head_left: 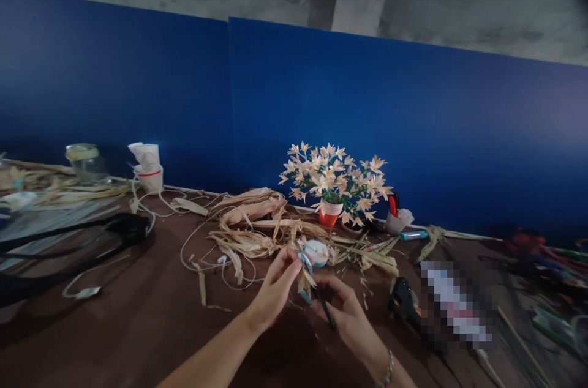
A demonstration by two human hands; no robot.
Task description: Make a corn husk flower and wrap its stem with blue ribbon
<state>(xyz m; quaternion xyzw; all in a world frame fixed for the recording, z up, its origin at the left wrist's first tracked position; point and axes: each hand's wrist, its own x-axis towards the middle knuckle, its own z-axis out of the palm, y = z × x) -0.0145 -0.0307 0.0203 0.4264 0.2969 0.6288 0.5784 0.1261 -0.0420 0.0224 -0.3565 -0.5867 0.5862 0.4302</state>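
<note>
My left hand (275, 287) pinches a small dried-leaf flower piece (307, 281) with its fingertips. My right hand (346, 311) is closed round a thin dark stem (326, 311) that runs up to the same piece. A strip of pale blue tape (304, 261) hangs at the piece. Just beyond the hands lies a small white roll (316, 251). Both hands hover over the brown table (138, 320), in front of a heap of dried leaves (250, 223).
A red cup holding a bouquet of dried-leaf flowers (333, 183) stands at the blue wall. A glass jar (86, 163) and a white cup (149, 175) are at the back left. White cable (193, 247), black straps (92, 232) and a black glue gun (404, 302) lie nearby.
</note>
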